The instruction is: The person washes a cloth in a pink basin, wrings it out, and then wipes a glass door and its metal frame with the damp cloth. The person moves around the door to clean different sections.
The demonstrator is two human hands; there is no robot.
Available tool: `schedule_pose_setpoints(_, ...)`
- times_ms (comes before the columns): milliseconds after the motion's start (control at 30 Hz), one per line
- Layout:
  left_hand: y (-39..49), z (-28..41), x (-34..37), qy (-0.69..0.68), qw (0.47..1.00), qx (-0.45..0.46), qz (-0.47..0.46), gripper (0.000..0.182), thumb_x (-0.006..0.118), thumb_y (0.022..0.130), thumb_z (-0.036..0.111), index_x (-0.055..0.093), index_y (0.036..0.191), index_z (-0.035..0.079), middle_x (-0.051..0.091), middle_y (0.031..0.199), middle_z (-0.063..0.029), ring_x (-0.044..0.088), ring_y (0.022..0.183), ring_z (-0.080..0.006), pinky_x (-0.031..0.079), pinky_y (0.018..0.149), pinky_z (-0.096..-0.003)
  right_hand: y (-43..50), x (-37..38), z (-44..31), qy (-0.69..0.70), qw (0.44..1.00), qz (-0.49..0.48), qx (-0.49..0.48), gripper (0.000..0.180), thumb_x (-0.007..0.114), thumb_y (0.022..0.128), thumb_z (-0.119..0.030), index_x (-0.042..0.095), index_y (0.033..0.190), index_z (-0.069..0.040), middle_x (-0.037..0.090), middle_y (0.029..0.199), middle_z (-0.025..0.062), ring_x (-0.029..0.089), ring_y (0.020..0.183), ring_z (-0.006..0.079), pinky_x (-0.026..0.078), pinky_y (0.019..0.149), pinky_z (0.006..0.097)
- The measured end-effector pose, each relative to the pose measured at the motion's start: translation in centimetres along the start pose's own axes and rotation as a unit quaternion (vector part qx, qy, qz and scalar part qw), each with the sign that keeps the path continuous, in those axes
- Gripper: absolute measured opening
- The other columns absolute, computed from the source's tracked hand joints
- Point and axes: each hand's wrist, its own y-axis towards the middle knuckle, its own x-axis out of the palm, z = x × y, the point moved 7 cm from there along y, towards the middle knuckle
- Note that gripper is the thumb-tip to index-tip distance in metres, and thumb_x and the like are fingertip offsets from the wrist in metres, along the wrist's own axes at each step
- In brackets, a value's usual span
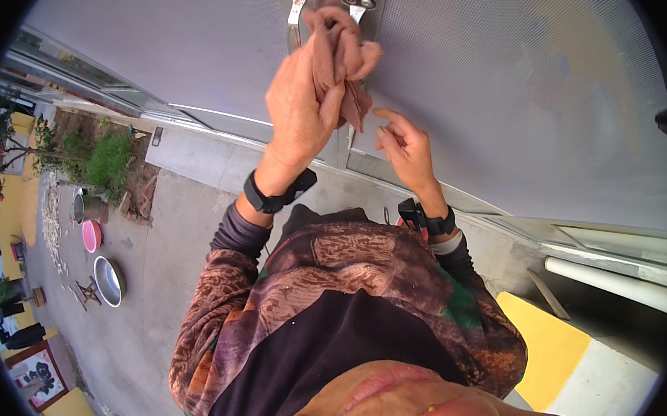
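Note:
My left hand (pixel 300 103) grips a crumpled brownish-pink cloth (pixel 340 51), thumb on its near side. The cloth sits over the area just below two metal door handles, hiding part of them. The left handle (pixel 295 16) and the right handle (pixel 358 0) are fixed side by side on the metal frames of grey double doors. To the right of the cloth's lower end, my right hand (pixel 408 153) holds nothing, its index finger extended and the other fingers curled. The right door panel (pixel 512 108) has a fine mesh-like texture.
On the concrete ground at left are a metal basin (pixel 109 281), a pink basin (pixel 92 235) and a metal pot (pixel 83 208). Green plants (pixel 108 160) grow in a soil bed. A white pipe (pixel 611 286) and a yellow-and-white block (pixel 552 346) lie at lower right.

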Motion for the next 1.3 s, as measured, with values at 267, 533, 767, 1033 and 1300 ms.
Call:
schedule_pose_setpoints(267, -13.7, -8.5, 7.7, 0.072, 0.973, -0.021, -0.216, 0.031, 0.062, 0.080, 0.005, 0.058, 0.111, 0.007, 0.061, 0.103, -0.0094, 0.058, 0.095, -0.0343, 0.051, 0.075, -0.0432, -6.3, 3.8, 7.5, 0.076, 0.995, 0.033, 0.047, 0.026, 0.061, 0.096, -0.014, 0.063, 0.121, -0.003, 0.060, 0.070, -0.0016, 0.043, 0.057, 0.0018, 0.036, 0.053, 0.0185)
schedule_pose_setpoints(533, -30.6, -10.5, 7.1, -0.104, 0.951, -0.181, -0.229, 0.043, 0.063, 0.087, 0.011, 0.053, 0.127, 0.002, 0.061, 0.107, -0.0236, 0.061, 0.097, -0.0423, 0.049, 0.083, -0.0439, -15.8, 16.2, 17.7, 0.361, 0.904, 0.060, 0.222, 0.072, 0.055, 0.098, -0.024, 0.013, 0.154, -0.005, 0.029, 0.152, 0.0114, 0.034, 0.140, 0.0239, 0.031, 0.113, 0.0378)
schedule_pose_setpoints(767, -29.8, -8.6, -0.8, -0.157, 0.956, -0.117, -0.217, 0.057, 0.072, 0.083, 0.016, 0.052, 0.135, 0.006, 0.052, 0.134, -0.0148, 0.049, 0.121, -0.0305, 0.048, 0.090, -0.0390, -12.9, 10.6, 11.6, 0.349, 0.926, 0.106, 0.094, 0.050, 0.060, 0.094, -0.012, 0.042, 0.138, 0.003, 0.055, 0.130, 0.0120, 0.057, 0.116, 0.0200, 0.048, 0.097, 0.0335)
schedule_pose_setpoints(1033, -24.1, -9.5, -3.0, -0.146, 0.972, -0.119, -0.141, 0.050, 0.067, 0.083, 0.002, 0.055, 0.131, 0.008, 0.060, 0.119, -0.0103, 0.061, 0.100, -0.0241, 0.053, 0.073, -0.0321, -0.7, -1.7, -11.7, -0.282, 0.822, 0.344, -0.357, 0.040, 0.071, 0.089, -0.024, 0.060, 0.123, -0.005, 0.059, 0.112, 0.0112, 0.061, 0.105, 0.0250, 0.048, 0.089, 0.0347)
schedule_pose_setpoints(1300, -3.6, -5.1, -3.1, -0.172, 0.984, 0.033, 0.023, 0.033, 0.063, 0.088, 0.002, 0.059, 0.121, 0.004, 0.062, 0.104, -0.0097, 0.061, 0.087, -0.0177, 0.051, 0.071, -0.0297, 3.6, 1.2, -15.2, -0.300, 0.778, 0.339, -0.437, 0.031, 0.068, 0.083, -0.005, 0.067, 0.114, -0.010, 0.058, 0.104, 0.0152, 0.061, 0.098, 0.0340, 0.051, 0.082, 0.0391)
